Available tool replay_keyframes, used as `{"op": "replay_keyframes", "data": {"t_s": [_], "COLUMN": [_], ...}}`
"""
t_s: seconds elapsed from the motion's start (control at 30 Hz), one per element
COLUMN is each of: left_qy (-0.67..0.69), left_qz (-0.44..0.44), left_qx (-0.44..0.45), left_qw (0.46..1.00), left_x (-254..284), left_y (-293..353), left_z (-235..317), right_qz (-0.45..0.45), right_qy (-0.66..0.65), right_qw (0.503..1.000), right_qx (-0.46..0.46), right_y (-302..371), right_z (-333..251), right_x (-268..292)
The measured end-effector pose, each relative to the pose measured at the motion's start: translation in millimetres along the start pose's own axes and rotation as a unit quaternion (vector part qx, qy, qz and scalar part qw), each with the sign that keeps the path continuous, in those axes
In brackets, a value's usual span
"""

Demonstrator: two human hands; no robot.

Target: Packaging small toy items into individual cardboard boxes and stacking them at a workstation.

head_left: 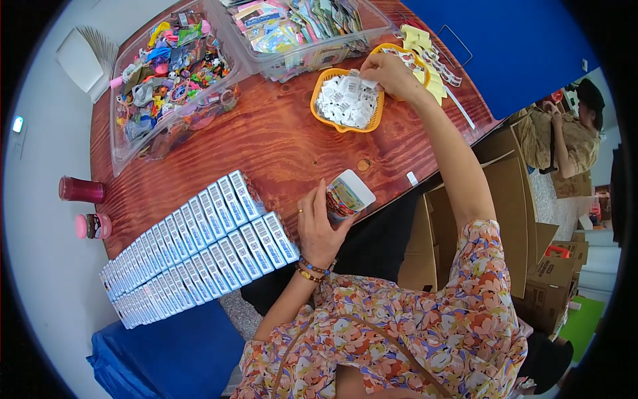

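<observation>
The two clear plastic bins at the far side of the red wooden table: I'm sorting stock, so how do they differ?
The left clear plastic bin holds a loose tangle of small colourful trinkets; the right clear plastic bin holds flat printed packets stood on edge. The left one reaches nearer the person; the right one sits by the orange basket of white paper slips, where the right hand reaches. Both are lidless and full.
</observation>
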State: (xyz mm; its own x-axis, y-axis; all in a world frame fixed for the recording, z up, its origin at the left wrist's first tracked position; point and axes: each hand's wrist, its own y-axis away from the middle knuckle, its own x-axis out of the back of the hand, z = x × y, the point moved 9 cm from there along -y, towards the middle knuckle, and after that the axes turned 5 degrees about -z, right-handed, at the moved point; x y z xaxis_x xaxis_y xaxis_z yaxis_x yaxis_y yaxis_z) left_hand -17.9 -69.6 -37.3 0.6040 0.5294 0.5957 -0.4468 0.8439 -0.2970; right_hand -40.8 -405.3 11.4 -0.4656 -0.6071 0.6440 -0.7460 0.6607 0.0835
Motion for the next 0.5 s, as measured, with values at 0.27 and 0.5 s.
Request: {"op": "replay_keyframes", "data": {"t_s": [0.27, 0.5], "left_qy": [0.002, -0.002], "left_qz": [-0.002, 0.008], "left_qx": [0.004, 0.017], "left_qw": [1.0, 1.0], "left_x": [0, -1], "left_y": [2, 2], "left_z": [2, -4], "right_qz": [0.018, 0.007], "right_qy": [0.237, -0.016], "right_qw": [0.965, 0.997], "right_qx": [0.109, 0.081], "right_y": [-19, 11], "right_z": [-20, -36], "right_x": [-10, 13]}}
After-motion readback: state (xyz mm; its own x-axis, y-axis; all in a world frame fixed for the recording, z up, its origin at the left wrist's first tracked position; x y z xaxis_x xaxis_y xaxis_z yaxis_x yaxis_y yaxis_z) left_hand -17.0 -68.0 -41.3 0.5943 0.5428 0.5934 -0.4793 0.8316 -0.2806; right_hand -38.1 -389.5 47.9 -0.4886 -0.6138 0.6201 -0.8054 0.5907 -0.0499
